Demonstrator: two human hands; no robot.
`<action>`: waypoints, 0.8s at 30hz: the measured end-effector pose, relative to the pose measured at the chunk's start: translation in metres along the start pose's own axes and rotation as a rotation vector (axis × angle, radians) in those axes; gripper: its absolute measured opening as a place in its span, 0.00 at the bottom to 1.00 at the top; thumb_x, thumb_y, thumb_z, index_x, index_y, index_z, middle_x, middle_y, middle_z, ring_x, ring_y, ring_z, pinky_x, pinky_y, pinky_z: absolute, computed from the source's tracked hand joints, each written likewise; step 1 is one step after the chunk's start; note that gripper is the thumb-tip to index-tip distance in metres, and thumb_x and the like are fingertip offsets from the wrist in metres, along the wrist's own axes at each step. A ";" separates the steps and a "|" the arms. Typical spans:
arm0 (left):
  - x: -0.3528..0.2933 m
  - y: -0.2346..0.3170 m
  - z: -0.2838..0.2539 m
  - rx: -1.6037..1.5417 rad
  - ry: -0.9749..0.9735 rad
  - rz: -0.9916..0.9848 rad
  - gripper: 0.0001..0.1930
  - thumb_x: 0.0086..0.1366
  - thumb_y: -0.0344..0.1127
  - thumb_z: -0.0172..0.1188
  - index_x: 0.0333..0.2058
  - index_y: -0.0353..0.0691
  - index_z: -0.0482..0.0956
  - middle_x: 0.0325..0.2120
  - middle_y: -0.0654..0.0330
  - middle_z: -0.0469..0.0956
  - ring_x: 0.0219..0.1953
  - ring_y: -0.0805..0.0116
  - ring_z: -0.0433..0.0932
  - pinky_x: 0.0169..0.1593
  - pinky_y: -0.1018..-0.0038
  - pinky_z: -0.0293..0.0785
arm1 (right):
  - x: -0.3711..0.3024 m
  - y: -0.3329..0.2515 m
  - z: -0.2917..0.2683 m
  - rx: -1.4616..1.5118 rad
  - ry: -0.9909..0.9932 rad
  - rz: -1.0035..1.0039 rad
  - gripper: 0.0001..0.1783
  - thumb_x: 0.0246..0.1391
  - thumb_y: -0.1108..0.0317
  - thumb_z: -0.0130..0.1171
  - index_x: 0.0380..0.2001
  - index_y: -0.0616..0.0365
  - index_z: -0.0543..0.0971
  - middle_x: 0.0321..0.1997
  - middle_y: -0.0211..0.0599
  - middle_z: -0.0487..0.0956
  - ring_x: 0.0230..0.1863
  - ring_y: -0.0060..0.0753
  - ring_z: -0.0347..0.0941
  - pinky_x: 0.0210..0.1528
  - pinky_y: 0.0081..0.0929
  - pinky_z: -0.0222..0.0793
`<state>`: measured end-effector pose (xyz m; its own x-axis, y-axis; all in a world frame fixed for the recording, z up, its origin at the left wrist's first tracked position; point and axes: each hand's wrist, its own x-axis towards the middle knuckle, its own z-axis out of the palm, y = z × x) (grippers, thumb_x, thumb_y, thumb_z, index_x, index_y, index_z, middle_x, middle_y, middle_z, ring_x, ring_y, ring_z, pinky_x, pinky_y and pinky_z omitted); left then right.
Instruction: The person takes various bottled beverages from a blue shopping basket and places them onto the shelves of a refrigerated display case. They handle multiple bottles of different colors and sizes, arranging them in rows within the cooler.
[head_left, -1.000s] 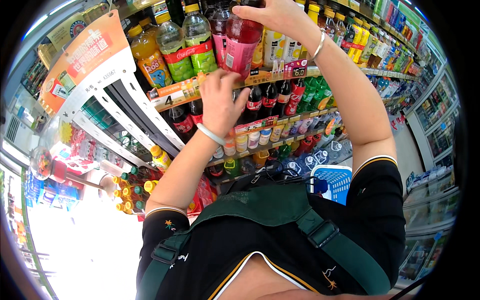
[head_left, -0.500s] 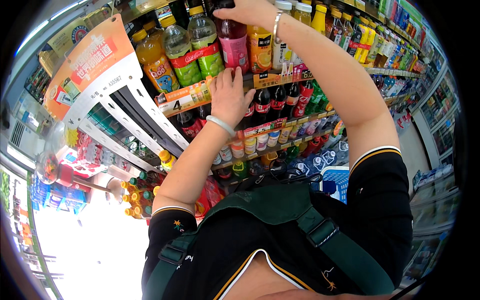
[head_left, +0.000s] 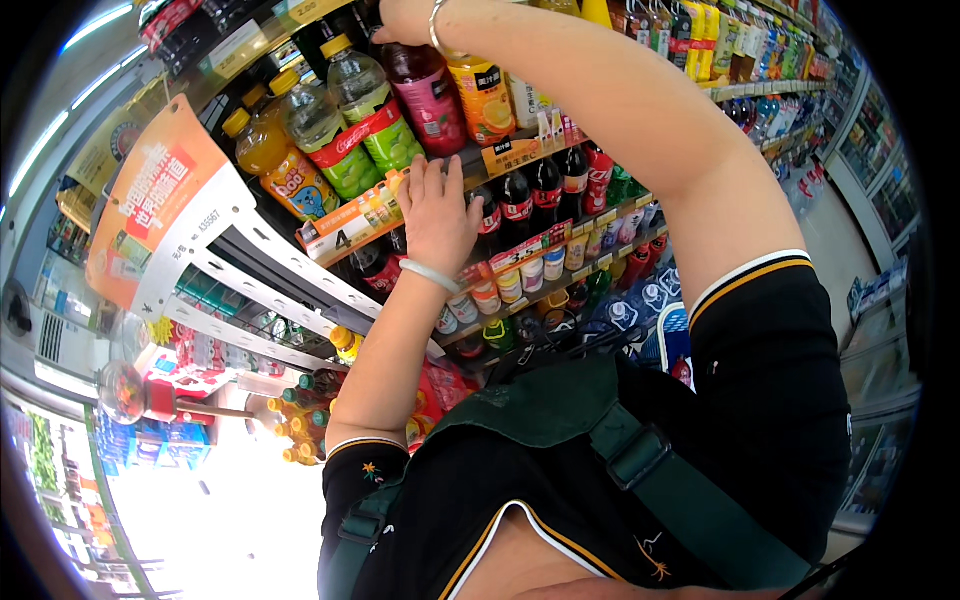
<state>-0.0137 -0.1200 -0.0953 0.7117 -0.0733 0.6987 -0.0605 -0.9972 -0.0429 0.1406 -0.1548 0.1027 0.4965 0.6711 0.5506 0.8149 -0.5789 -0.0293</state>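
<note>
Red drink bottle (head_left: 430,105) on a crowded shelf (head_left: 473,176), right hand (head_left: 410,21) at its top.
Drawn out crookedly, it could topple the green grape bottle (head_left: 385,143) to its left, or slip past the left hand (head_left: 438,218), whose slightly parted fingers rest by the shelf edge, apparently empty. The upper frame edge crops the right fingers; I cannot tell their grip. Labels, left to right: orange hanging sign (head_left: 155,195) with pale characters, cartoon label (head_left: 312,200), orange price strip (head_left: 345,225), pink bottle label (head_left: 432,108).
</note>
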 end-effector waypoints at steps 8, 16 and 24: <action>0.006 0.004 0.006 0.029 -0.016 0.067 0.29 0.49 0.38 0.59 0.51 0.39 0.64 0.47 0.52 0.65 0.56 0.51 0.56 0.57 0.57 0.49 | -0.120 0.023 -0.045 0.437 0.002 0.032 0.18 0.51 0.58 0.53 0.43 0.55 0.69 0.23 0.36 0.74 0.24 0.29 0.70 0.27 0.24 0.64; -0.024 0.044 -0.008 -0.270 -0.108 0.186 0.22 0.52 0.29 0.55 0.49 0.42 0.69 0.48 0.55 0.67 0.55 0.49 0.58 0.57 0.57 0.46 | -0.452 0.154 -0.003 0.356 -0.335 0.728 0.17 0.55 0.57 0.47 0.44 0.54 0.68 0.20 0.32 0.70 0.22 0.24 0.67 0.25 0.23 0.64; -0.101 0.089 0.068 -0.628 -0.757 0.186 0.14 0.51 0.26 0.54 0.39 0.37 0.72 0.40 0.53 0.72 0.49 0.53 0.66 0.54 0.61 0.55 | -0.842 0.120 0.108 0.352 -0.786 1.931 0.17 0.49 0.62 0.48 0.38 0.63 0.73 0.34 0.49 0.77 0.36 0.43 0.74 0.38 0.33 0.70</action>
<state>-0.0437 -0.2023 -0.2185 0.8983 -0.4336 0.0713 -0.4196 -0.7980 0.4327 -0.1472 -0.7389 -0.4546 0.4882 -0.4627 -0.7399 -0.7970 -0.5818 -0.1621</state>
